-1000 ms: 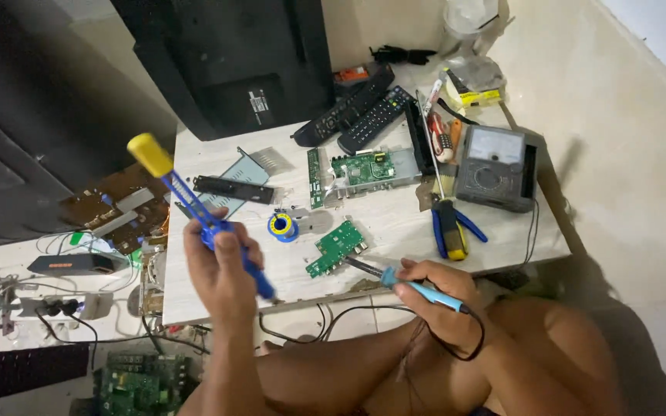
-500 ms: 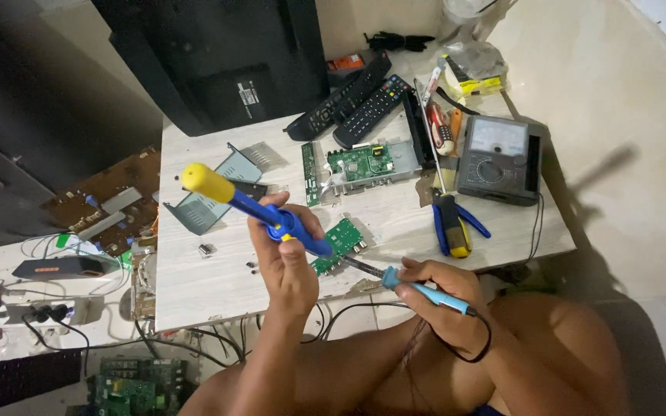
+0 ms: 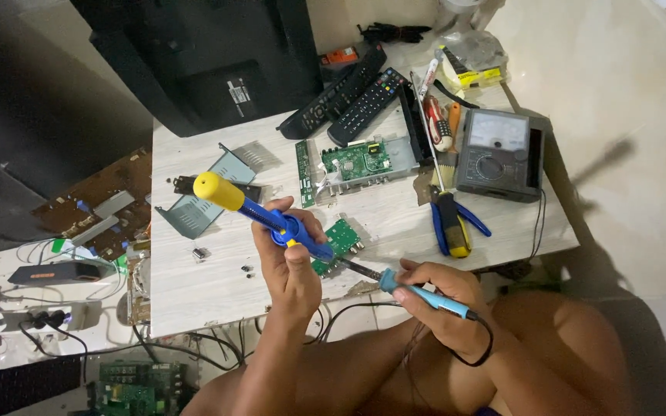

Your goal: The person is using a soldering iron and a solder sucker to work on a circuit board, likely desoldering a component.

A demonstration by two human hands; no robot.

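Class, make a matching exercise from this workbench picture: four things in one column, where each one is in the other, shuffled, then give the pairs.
Things
1. desoldering pump
2. soldering iron
3. analogue meter
4. remote controls

Places
A. far edge of the table, by the black screen
B. in the left hand
C. right end of the table
D. in the right hand

Pairs: 1-B, 2-D, 3-C, 4-A

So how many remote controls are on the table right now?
2: both black, side by side at the table's far edge, the left remote beside the right remote, just behind the boxed green circuit board. None visibly hidden.
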